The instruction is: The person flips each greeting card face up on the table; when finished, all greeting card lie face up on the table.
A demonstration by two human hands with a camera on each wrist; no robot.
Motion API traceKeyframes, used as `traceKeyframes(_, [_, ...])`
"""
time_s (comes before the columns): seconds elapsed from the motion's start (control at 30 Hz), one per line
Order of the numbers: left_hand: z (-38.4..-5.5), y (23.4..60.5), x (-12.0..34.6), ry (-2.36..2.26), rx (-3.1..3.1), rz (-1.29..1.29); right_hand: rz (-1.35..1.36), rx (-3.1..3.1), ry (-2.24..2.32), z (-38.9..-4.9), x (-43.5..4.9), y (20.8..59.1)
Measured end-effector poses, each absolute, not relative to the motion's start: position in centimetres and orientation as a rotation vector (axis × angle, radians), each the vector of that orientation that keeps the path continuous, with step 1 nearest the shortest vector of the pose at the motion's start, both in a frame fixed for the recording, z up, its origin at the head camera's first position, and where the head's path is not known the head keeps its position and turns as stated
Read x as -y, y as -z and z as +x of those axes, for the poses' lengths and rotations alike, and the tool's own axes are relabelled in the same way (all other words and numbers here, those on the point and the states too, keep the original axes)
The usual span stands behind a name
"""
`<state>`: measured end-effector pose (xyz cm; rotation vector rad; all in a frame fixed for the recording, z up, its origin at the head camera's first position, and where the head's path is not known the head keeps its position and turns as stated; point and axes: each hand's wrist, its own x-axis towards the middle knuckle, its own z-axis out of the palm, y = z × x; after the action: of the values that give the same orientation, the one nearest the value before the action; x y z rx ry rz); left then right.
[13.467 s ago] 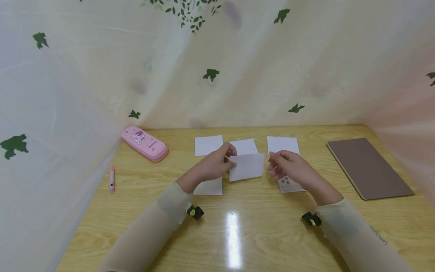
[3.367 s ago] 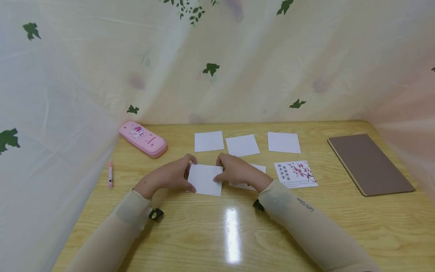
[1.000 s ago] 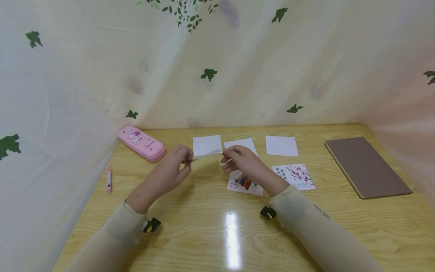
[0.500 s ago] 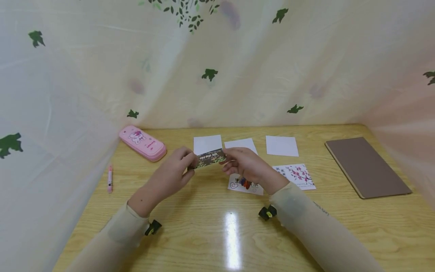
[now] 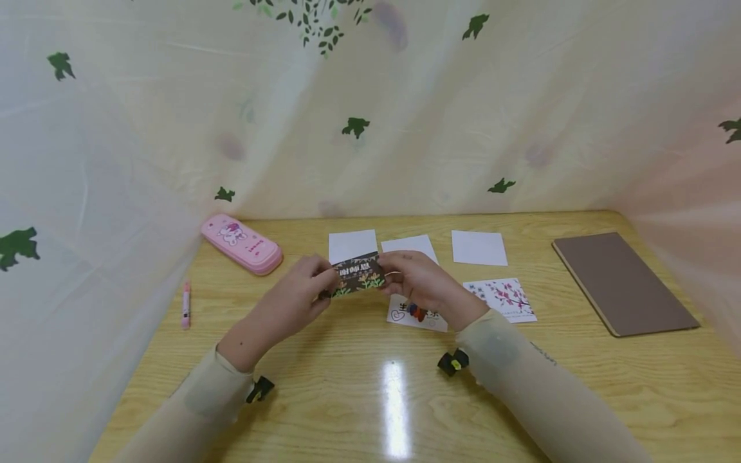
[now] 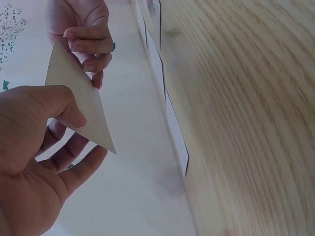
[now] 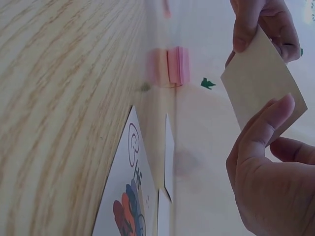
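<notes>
Both hands hold one small card (image 5: 360, 275) above the table. Its dark printed face, with pale writing and orange flowers, shows in the head view; the wrist views show its plain pale back (image 6: 81, 96). My left hand (image 5: 298, 296) pinches the left end between thumb and fingers. At the other end my right hand (image 5: 428, 283) pinches the corner. Partly under the right hand lies a white card with a colourful drawing (image 5: 417, 313). Beside it, a card with red blossoms (image 5: 503, 300) is partly hidden by the right wrist.
Three blank white cards lie in a back row: left card (image 5: 352, 244), middle card (image 5: 412, 245), right card (image 5: 479, 248). A pink pencil case (image 5: 242, 244) and pink pen (image 5: 186, 305) are at left. A brown notebook (image 5: 625, 283) lies at right.
Earlier the left hand held a white-faced card farther right. Later both hands gripped a white-faced card at front left. Over the last second the held card has tilted from edge-on to its dark face.
</notes>
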<state>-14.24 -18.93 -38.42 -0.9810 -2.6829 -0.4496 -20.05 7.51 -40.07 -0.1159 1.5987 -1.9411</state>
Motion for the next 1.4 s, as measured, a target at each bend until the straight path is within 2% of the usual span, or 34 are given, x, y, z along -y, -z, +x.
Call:
traceKeyframes(0.8, [-14.0, 39.2, 19.1, 0.408, 2.768, -0.929, -0.085, -1.774, 1.827, -20.1, -7.1, 41.2])
traceKeyframes(1.1, [-14.0, 39.0, 19.0, 0.592, 2.911, -0.673, -0.048, -1.832, 1.800, -20.1, -7.0, 41.1])
traceKeyframes(1.4, [-15.3, 38.8, 20.0, 1.342, 2.935, -0.230, -0.100, -1.884, 1.785, -20.0, -6.8, 41.2])
